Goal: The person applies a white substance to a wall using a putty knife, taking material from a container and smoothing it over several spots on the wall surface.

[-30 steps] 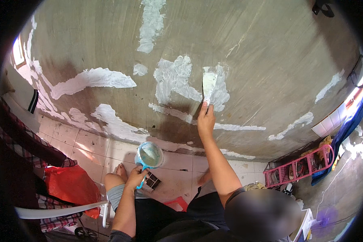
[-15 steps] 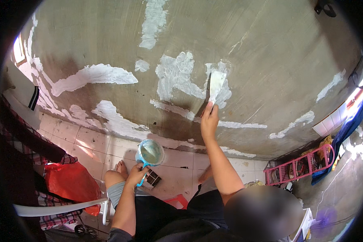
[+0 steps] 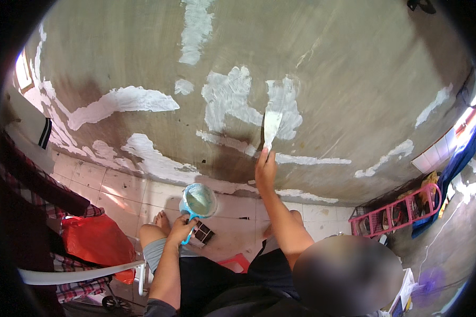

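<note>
My right hand is closed on the handle of a putty knife, whose pale, paste-coated blade lies against a white patch on the grey wall. More uneven white patches and streaks run across the wall. My left hand grips the blue handle of a pot with pale paste inside, held low over the floor tiles near my bent left knee.
At left are a red bag, dark and plaid cloths and a pale curved rail. A pink rack with items and a blue cloth stand at right. A dark lattice object lies on the tiled floor.
My right hand has moved down and slightly left with the putty knife, its blade now lower on the middle patch. My left hand and the pot have barely moved.
</note>
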The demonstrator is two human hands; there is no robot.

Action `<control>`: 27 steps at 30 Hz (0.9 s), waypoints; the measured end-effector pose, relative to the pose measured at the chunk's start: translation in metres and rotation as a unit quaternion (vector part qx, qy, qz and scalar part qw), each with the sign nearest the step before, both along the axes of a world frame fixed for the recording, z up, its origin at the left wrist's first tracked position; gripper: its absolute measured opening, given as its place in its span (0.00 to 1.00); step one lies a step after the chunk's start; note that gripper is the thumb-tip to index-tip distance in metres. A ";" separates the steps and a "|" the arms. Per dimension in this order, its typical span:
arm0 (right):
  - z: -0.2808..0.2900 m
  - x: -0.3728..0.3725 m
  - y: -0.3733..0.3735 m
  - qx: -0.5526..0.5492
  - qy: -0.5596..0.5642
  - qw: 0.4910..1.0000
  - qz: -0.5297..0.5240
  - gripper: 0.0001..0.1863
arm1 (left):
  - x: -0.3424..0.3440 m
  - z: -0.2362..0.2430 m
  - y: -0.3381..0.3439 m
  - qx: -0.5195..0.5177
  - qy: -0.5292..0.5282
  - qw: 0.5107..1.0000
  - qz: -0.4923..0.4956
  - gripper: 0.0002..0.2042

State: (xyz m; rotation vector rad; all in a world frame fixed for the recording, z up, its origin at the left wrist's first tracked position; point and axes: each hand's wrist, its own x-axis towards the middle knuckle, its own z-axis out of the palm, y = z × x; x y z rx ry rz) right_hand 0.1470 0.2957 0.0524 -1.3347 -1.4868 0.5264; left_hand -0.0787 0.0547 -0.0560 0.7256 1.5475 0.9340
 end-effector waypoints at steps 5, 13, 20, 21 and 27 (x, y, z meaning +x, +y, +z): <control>0.047 -0.007 0.017 0.040 0.001 0.999 0.010 0.25 | 0.003 0.001 0.001 0.017 -0.012 1.000 0.002 0.13; -0.090 0.021 0.018 -0.033 -0.046 0.998 0.001 0.29 | 0.008 0.018 0.004 -0.011 0.007 1.000 0.002 0.11; -0.115 0.035 0.023 -0.019 0.057 0.998 0.029 0.30 | 0.010 0.005 0.003 -0.015 0.009 1.000 -0.025 0.11; -0.107 0.033 0.027 -0.025 0.057 0.998 0.028 0.30 | 0.012 0.009 0.003 -0.027 0.016 0.999 -0.027 0.11; -0.096 0.025 0.047 -0.138 0.036 0.990 0.024 0.31 | 0.010 -0.013 0.006 -0.038 0.000 0.999 -0.031 0.13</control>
